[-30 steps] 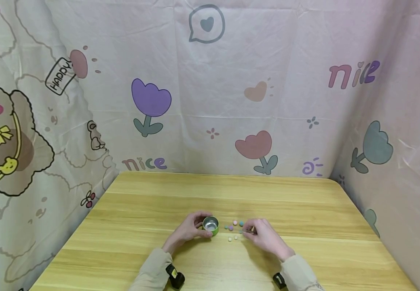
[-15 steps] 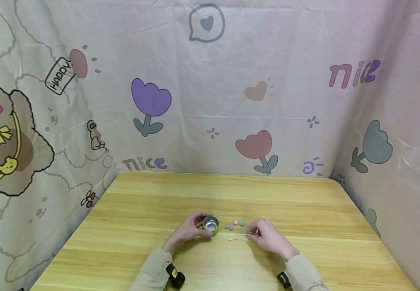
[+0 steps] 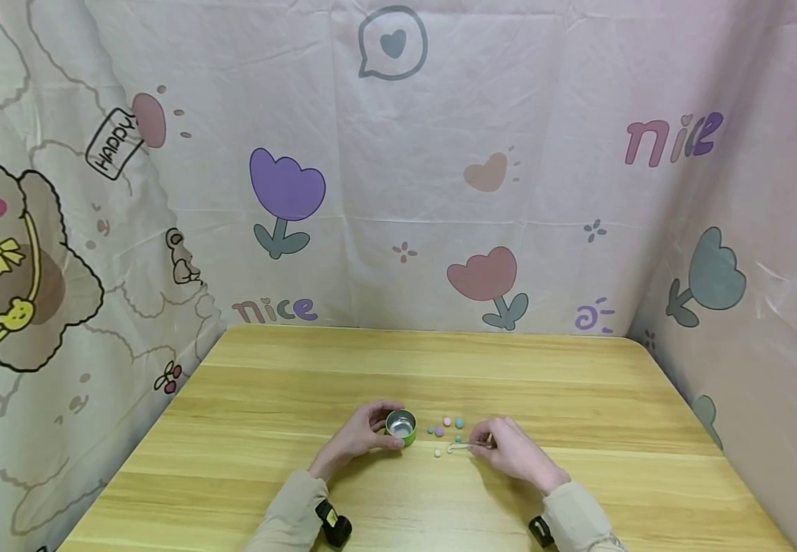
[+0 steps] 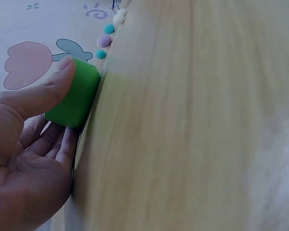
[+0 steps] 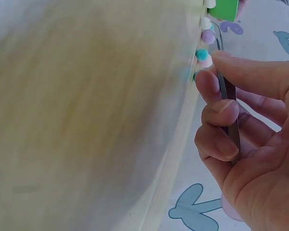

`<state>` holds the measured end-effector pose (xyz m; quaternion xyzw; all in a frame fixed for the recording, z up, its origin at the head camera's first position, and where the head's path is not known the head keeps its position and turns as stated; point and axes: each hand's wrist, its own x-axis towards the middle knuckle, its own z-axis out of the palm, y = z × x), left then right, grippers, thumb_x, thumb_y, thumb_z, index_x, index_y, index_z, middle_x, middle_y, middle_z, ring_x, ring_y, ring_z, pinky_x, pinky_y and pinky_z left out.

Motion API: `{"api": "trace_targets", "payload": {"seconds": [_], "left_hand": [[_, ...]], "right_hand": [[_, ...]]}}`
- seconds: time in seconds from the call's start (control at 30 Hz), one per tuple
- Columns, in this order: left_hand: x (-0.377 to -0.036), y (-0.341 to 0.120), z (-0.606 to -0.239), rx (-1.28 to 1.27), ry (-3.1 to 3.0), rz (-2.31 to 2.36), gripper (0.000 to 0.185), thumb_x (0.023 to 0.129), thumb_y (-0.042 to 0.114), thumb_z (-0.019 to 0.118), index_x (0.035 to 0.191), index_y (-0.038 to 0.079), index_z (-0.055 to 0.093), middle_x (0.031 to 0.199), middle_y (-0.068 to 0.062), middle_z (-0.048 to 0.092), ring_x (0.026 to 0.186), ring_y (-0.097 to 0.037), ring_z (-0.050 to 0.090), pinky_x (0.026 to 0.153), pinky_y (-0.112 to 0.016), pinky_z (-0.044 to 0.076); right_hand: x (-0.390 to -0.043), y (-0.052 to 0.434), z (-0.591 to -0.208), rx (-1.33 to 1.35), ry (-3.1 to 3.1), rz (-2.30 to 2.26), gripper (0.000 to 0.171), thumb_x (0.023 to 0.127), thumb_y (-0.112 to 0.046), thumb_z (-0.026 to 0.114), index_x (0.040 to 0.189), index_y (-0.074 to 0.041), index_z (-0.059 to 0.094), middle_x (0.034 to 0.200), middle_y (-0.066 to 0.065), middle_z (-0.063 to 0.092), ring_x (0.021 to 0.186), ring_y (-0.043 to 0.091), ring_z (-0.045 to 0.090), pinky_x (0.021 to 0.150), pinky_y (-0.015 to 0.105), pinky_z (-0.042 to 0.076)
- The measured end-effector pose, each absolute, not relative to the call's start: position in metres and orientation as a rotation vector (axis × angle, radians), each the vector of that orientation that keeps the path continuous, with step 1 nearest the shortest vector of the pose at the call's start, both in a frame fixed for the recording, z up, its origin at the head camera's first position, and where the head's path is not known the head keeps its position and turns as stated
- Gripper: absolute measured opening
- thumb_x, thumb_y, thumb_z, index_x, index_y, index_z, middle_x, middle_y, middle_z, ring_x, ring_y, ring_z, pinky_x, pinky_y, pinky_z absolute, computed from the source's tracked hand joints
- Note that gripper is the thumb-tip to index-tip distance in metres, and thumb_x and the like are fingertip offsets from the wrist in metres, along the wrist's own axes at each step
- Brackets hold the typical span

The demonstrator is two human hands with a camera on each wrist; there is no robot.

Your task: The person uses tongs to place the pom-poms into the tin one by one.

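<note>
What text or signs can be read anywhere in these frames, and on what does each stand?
"HAPPY" in a tilted tag on the printed backdrop cloth, left.
"nice" on the cloth just above the table, left.
"nice" on the cloth, upper right.
A heart in a speech bubble, top centre.
Nothing readable on the green tin or the tweezers.

Your counter [image 3: 301, 399] is pale wood with grain running side to side, its far edge against the patterned cloth backdrop. Near your edge stands a small green cup [image 3: 400, 428] with a shiny metal inside, upright and open at the top. Just to its right lie the small round beads [image 3: 447, 422] in pink, teal, purple and white, loosely scattered. Thin metal tweezers [image 3: 467, 445] touch down among them.
</note>
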<state>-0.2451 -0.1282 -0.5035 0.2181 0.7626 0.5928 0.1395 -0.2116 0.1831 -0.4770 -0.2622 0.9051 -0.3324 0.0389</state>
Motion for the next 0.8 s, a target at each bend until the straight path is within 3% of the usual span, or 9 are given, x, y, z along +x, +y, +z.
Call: {"api": "trace_targets", "payload": {"seconds": [0.37, 0.8], "left_hand": [[-0.2454, -0.1288, -0.5034, 0.632, 2.196, 1.715, 0.065, 0.082, 0.003, 0.081, 0.138, -0.01, 0.049, 0.139, -0.03, 0.054, 0.133, -0.044, 0.051, 0.12, -0.052, 0.04], [-0.2449, -0.1289, -0.503, 0.619, 2.194, 1.72, 0.065, 0.082, 0.002, 0.081, 0.137, -0.01, 0.05, 0.139, -0.03, 0.054, 0.133, -0.044, 0.051, 0.12, -0.053, 0.039]], "right_hand": [[-0.209, 0.1835, -0.474, -0.834, 2.762, -1.019, 0.004, 0.089, -0.006, 0.071, 0.091, -0.004, 0.074, 0.084, -0.001, 0.072, 0.072, -0.002, 0.055, 0.061, 0.017, 0.051], [-0.2098, 0.1831, -0.4753, -0.852, 2.785, -0.999, 0.006, 0.089, -0.004, 0.071, 0.086, -0.009, 0.074, 0.082, -0.003, 0.072, 0.07, -0.004, 0.054, 0.06, 0.016, 0.05]]}}
